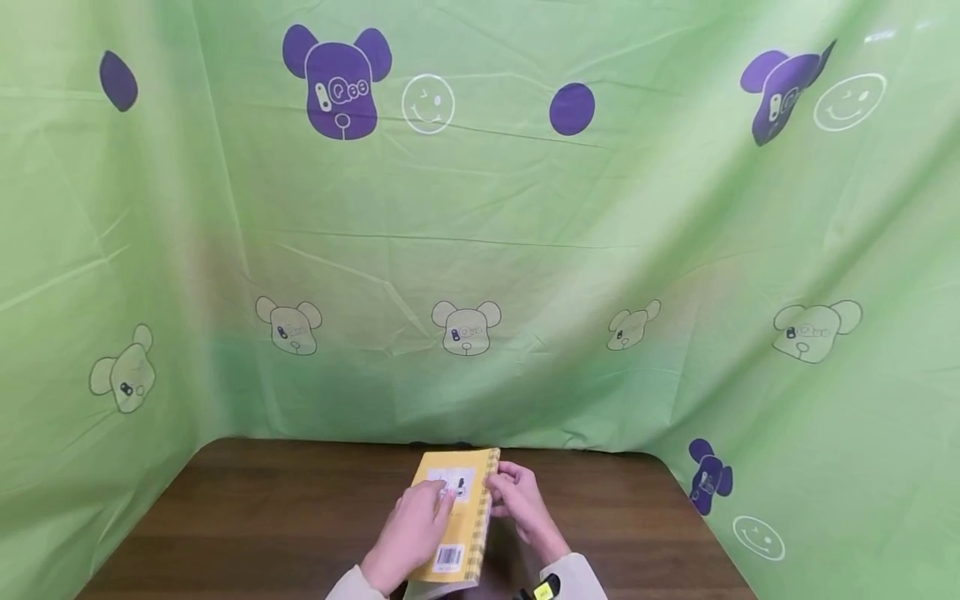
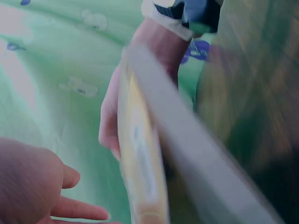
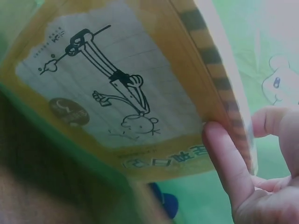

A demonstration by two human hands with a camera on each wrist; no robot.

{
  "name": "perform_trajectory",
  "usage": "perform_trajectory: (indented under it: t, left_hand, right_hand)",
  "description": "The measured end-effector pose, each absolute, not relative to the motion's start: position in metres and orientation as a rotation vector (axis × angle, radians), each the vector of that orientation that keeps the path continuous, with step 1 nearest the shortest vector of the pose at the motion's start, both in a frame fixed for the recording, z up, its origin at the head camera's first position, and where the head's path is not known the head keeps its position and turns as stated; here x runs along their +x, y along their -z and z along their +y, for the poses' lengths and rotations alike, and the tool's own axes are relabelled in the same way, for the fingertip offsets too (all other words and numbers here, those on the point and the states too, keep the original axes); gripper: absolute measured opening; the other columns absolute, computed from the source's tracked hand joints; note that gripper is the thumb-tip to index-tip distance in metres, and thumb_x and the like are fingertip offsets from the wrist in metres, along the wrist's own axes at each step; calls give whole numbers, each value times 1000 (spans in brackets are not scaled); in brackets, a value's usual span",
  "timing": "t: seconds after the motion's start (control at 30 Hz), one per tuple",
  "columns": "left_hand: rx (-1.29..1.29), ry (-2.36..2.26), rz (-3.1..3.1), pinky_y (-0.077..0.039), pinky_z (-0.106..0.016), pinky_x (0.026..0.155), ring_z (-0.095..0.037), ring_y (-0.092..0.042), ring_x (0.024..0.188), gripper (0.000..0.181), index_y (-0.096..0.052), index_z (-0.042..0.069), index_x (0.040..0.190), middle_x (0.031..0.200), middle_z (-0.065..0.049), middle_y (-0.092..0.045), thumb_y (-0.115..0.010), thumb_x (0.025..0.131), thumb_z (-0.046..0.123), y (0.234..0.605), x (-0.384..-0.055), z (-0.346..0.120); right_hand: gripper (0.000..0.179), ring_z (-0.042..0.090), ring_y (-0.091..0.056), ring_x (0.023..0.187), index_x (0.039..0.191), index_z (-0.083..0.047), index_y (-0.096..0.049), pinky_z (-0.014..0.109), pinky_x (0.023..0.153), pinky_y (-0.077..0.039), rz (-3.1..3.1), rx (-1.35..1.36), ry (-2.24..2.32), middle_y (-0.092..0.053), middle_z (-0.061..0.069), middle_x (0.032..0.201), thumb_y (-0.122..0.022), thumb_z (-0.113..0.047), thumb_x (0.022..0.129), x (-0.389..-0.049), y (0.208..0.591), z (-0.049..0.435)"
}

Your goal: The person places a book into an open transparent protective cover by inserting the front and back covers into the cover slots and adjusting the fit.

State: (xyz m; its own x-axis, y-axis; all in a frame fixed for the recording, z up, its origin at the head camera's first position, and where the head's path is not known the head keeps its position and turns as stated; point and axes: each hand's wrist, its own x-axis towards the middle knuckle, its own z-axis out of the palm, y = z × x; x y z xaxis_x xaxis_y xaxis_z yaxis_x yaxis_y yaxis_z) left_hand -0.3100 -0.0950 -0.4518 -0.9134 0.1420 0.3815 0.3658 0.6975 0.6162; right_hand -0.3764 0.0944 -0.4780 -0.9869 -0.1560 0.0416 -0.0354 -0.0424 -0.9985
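Note:
A yellow paperback book with a checkered spine is held tilted over the table, its barcode side facing up in the head view. My right hand pinches it at the spine, with one finger lying on the front cover, where a line-drawn figure shows in the right wrist view. Over the barcode side is my left hand, its fingers reaching across the cover. In the left wrist view that hand's fingers look straight, beside the blurred book; whether they touch it I cannot tell.
The dark brown wooden table lies beneath the hands. Green cloth printed with bear heads and smiley faces hangs behind it and on both sides. A dark band with a yellow label sits at the right wrist.

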Motion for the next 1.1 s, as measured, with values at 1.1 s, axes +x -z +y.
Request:
perform_trajectory:
  t: [1.1]
  left_hand:
    - [-438, 1045, -2445, -45, -21, 42, -13, -57, 51, 15, -61, 5, 70, 61, -3, -60, -66, 72, -9, 428, -300, -83]
  right_hand:
    - [53, 20, -68, 97, 145, 21, -32, 38, 88, -61, 2078, -470, 2174, -60, 29, 124, -48, -10, 106, -369, 472, 77]
